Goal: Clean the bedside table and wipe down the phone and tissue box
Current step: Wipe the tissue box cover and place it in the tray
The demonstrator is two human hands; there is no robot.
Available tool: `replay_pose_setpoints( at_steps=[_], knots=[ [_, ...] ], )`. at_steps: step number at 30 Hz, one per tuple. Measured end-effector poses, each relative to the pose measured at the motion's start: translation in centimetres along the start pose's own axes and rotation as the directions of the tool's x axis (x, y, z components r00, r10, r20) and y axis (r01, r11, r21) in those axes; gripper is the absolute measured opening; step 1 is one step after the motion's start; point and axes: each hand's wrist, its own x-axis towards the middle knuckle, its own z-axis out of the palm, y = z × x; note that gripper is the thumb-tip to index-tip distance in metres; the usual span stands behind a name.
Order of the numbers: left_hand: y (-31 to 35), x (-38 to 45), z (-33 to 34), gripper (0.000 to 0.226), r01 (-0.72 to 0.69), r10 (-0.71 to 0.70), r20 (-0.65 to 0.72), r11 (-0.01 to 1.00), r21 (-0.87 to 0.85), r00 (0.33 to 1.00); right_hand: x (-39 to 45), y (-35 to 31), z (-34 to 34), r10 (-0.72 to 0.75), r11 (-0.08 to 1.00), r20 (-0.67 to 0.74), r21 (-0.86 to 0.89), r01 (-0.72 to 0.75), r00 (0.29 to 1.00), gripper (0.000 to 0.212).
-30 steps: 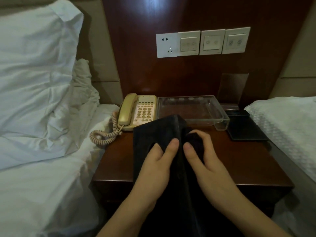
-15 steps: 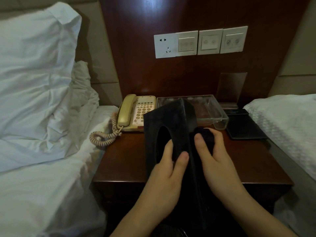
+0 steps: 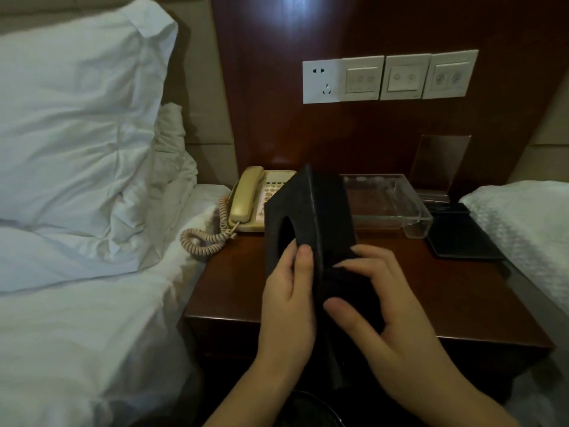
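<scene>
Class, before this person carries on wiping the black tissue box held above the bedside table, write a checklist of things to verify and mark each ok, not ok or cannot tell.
1. Left hand grips the black tissue box firmly: ok, thumb across its front edge.
2. Right hand has the dark cloth against the box: ok, fingers curled over it on the right face.
3. Box is lifted off the bedside table: ok.
4. Phone clear of the box: cannot tell, the box hides its right part.
5. Tissues inside the box: cannot tell, the opening looks dark.
6. Clear tray undisturbed behind: ok.
</scene>
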Motion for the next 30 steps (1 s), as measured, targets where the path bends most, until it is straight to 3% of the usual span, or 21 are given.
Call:
replay_pose_setpoints(
  at_steps=[5, 9, 12, 16, 18, 20, 24, 27, 30],
  knots=[
    [0.1, -0.2, 1.0, 0.031, -0.02, 0.017, 0.046, 0.998, 0.067, 0.999, 4.3, 1.6, -1.0, -0.02, 0.984, -0.182, -0.176, -0.012, 0.983, 0.032],
    [-0.1, 0.4, 0.8, 0.027, -0.011, 0.015, -0.064, 0.997, 0.075, 0.998, 2.9, 0.9, -0.3, -0.039, 0.994, -0.151, -0.111, 0.023, 0.988, 0.032],
    [-0.1, 1.4, -0.3, 0.054, 0.023, -0.015, -0.185, 0.999, 0.04, 0.983, 0.4, 0.0, 0.2, -0.069, 0.997, -0.09, -0.034, 0.066, 0.994, 0.029],
    [-0.1, 1.4, -0.7, 0.053, 0.027, -0.01, -0.168, 0.995, 0.096, 0.986, 1.2, 0.4, 0.7, -0.089, 0.987, -0.2, -0.152, 0.059, 0.976, 0.031],
    [-0.2, 1.0, -0.3, 0.053, 0.033, -0.017, -0.147, 0.994, 0.109, 0.989, 2.8, 0.8, 0.6, -0.043, 0.989, -0.258, -0.151, 0.003, 0.965, 0.036],
    [-0.4, 0.7, 0.0, 0.053, 0.052, -0.035, -0.137, 0.992, 0.119, 0.99, 3.8, 0.9, 0.4, 0.068, 0.996, -0.289, -0.044, -0.084, 0.955, 0.039],
    [-0.4, 0.8, -0.4, 0.054, 0.082, -0.057, -0.164, 0.985, 0.155, 0.985, 1.9, -0.3, 0.9, 0.052, 0.991, -0.18, -0.11, -0.072, 0.982, 0.024],
    [-0.5, 1.5, -1.5, 0.055, 0.114, -0.072, -0.221, 0.976, 0.186, 0.973, -0.5, -0.6, 1.0, 0.063, 0.998, 0.022, -0.032, -0.062, 0.998, 0.035],
    [-0.4, 1.5, -1.9, 0.055, 0.109, -0.055, -0.264, 0.975, 0.194, 0.963, -1.5, -0.7, 1.4, 0.051, 0.998, 0.051, -0.041, -0.049, 0.997, 0.045]
  ],
)
